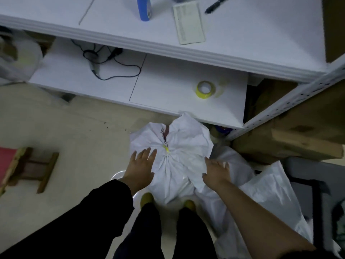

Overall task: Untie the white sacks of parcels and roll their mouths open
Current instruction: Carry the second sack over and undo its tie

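A white sack (179, 165) stands on the floor between my feet, its mouth gathered and bound by a yellow tie (166, 148); the loose fabric above the tie fans out toward the shelf. My left hand (140, 168) is spread flat against the sack's left side, fingers apart, just left of the tie. My right hand (216, 172) rests on the sack's right shoulder with fingers splayed. Neither hand holds anything. A second white sack (261, 195) lies slumped to the right, partly under my right forearm.
A white two-level desk (242, 58) stands ahead, with yellow tape (205, 89) and a black cable (112, 66) on its lower shelf. Cardboard boxes (291, 143) and a metal rack sit at right. A wooden stool (28, 169) stands on the floor at left.
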